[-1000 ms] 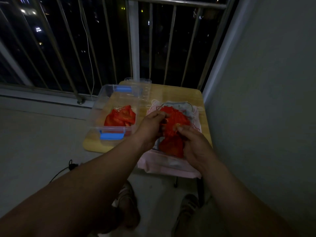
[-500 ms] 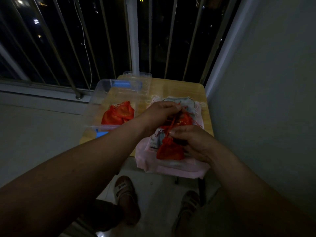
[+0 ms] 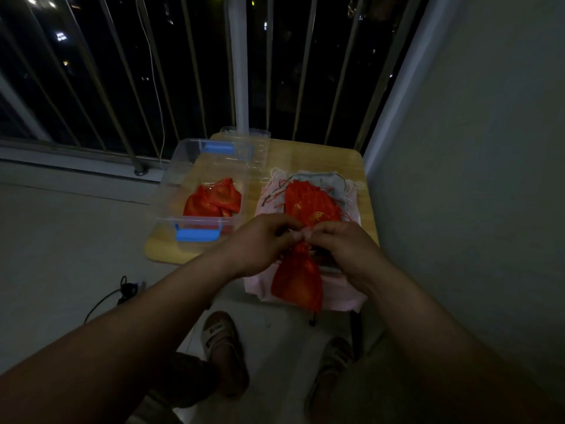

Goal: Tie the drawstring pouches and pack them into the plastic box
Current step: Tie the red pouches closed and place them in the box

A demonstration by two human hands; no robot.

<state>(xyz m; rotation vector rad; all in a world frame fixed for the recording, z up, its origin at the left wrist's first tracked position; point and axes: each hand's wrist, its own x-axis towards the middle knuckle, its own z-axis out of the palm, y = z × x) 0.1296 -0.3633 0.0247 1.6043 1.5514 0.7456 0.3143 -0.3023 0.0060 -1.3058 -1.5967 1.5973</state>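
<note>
red pouch (image 3: 298,281) hangs below both hands, seemingly pinched.

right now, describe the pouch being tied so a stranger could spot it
On the wooden table by the railing, find the near right edge. The left hand and right hand pinch one red pouch by its neck; unlike the pouches in the plastic box or the pile behind, it alone is held.
</note>
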